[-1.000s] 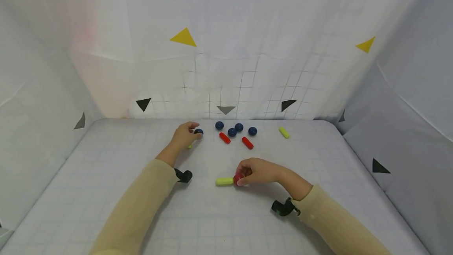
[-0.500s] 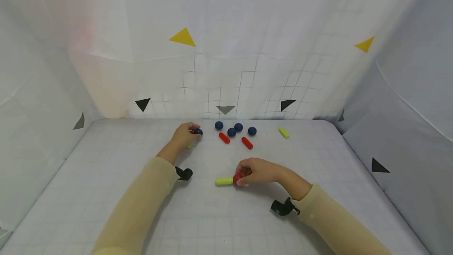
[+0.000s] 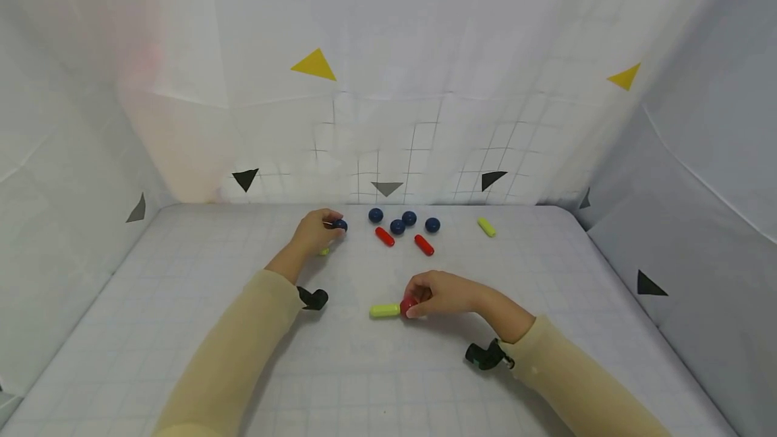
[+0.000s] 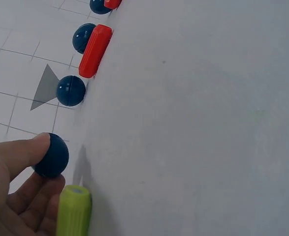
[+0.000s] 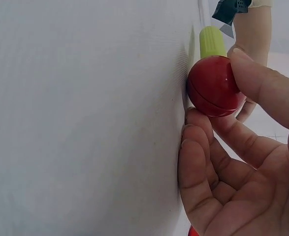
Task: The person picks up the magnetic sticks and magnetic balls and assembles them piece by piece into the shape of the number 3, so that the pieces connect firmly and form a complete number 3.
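Near the back of the table, my left hand [image 3: 313, 230] pinches a dark blue ball [image 4: 53, 156] between thumb and fingers. A yellow-green ribbed rod [image 4: 74, 211] lies just in front of that hand, mostly covered by it in the head view. Closer to me, my right hand [image 3: 444, 292] pinches a red ball [image 5: 214, 86] with thumb and fingertips. Another yellow-green rod [image 3: 385, 311] lies on the table with one end against the red ball, pointing left. The right hand's lower fingers rest along the table surface.
Several blue balls [image 3: 397, 226] sit in a group at the back middle. In front of them lie two red rods, one left [image 3: 385, 237] and one right [image 3: 424, 245]. Farther right is a yellow-green rod [image 3: 487, 226]. White cloth walls [image 3: 388, 140] enclose the table's back and sides.
Both hands stay almost in place, each keeping its ball. The left hand shifts only very slightly, and the rods and other balls hold their positions.
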Available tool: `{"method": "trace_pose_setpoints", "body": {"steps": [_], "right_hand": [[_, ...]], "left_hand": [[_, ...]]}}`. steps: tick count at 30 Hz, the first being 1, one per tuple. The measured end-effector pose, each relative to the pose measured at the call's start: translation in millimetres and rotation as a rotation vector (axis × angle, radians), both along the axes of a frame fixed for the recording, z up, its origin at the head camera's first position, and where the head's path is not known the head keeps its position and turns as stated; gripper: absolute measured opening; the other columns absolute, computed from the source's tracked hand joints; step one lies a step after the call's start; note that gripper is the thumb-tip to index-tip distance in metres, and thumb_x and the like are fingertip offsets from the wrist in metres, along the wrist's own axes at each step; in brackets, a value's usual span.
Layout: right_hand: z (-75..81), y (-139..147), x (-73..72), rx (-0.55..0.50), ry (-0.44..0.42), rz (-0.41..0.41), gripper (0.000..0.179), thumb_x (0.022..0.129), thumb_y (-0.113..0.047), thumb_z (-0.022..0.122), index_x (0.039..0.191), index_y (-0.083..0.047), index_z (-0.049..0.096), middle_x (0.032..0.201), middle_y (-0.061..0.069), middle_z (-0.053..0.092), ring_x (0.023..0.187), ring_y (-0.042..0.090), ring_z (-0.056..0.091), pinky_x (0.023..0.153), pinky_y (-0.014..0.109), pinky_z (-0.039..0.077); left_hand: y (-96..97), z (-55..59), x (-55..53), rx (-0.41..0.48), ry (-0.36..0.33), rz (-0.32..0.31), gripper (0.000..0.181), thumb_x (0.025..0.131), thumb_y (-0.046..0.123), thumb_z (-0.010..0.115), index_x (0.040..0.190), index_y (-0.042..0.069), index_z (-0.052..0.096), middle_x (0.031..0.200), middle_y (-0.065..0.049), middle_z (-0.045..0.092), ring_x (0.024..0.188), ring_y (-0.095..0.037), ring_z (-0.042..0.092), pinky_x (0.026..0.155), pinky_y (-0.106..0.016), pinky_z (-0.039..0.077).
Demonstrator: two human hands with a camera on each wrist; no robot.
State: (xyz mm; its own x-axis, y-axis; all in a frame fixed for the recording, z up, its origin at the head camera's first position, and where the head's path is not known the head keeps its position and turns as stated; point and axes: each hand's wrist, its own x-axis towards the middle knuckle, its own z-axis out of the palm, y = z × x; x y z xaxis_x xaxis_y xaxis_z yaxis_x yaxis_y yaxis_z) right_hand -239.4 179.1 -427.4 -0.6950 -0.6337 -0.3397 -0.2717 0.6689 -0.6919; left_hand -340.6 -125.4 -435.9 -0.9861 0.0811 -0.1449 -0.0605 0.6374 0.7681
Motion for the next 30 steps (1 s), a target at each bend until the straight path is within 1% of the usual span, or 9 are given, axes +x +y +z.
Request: {"method": "trace_pose_setpoints", "body": {"steps": [3,6,10,13,19,30], "right_hand": [[-0.7,1,0.0,-0.004,0.001,0.001,0.018,0.09,-0.027,0.077,0.104,-0.021,0.069,0.089,-0.004,0.066,0.086,0.016,0.059,0.077,0.033,0.051],[-0.6,1,0.2,-0.01,0.001,-0.002,0.018,0.09,-0.026,0.077,0.104,-0.021,0.069,0.09,-0.004,0.066,0.086,0.016,0.059,0.078,0.033,0.051],[0.4,1,0.7,-0.017,0.0,-0.004,0.018,0.09,-0.026,0.077,0.105,-0.021,0.069,0.09,-0.004,0.066,0.087,0.017,0.059,0.078,0.033,0.051],[0.8,1,0.7,-0.015,0.0,0.0,0.018,0.09,-0.026,0.077,0.105,-0.021,0.069,0.09,-0.004,0.065,0.087,0.017,0.059,0.078,0.033,0.051],[0.8,1,0.4,-0.012,0.003,0.0,0.018,0.09,-0.026,0.077,0.105,-0.02,0.069,0.09,-0.004,0.065,0.086,0.017,0.059,0.077,0.033,0.05],[-1.0,1,1.5,-0.007,-0.004,-0.009,0.019,0.09,-0.027,0.077,0.105,-0.021,0.068,0.09,-0.003,0.065,0.086,0.017,0.058,0.077,0.032,0.05]], "left_hand": [[-0.3,0.6,2.3,0.008,0.025,-0.007,0.039,0.095,0.023,0.071,0.131,0.013,0.063,0.133,-0.009,0.059,0.122,-0.028,0.055,0.104,-0.044,0.044],[-0.2,2.1,7.4,-0.003,0.064,-0.036,0.04,0.095,0.027,0.071,0.131,0.013,0.062,0.13,-0.009,0.061,0.12,-0.027,0.057,0.102,-0.043,0.046],[0.7,6.0,18.3,-0.016,0.104,-0.075,0.04,0.095,0.029,0.071,0.13,0.012,0.062,0.124,-0.008,0.064,0.114,-0.026,0.06,0.096,-0.041,0.049],[1.9,8.8,27.6,-0.015,0.119,-0.091,0.039,0.095,0.029,0.071,0.13,0.012,0.063,0.12,-0.008,0.066,0.109,-0.024,0.061,0.089,-0.039,0.052],[4.8,9.6,43.9,-0.007,0.103,-0.109,0.038,0.095,0.03,0.071,0.129,0.015,0.063,0.116,-0.006,0.066,0.103,-0.022,0.062,0.079,-0.033,0.054],[0.9,2.9,66.6,-0.02,0.068,-0.172,0.036,0.092,0.03,0.074,0.124,0.015,0.066,0.112,-0.004,0.067,0.103,-0.02,0.063,0.072,-0.031,0.055]]}}
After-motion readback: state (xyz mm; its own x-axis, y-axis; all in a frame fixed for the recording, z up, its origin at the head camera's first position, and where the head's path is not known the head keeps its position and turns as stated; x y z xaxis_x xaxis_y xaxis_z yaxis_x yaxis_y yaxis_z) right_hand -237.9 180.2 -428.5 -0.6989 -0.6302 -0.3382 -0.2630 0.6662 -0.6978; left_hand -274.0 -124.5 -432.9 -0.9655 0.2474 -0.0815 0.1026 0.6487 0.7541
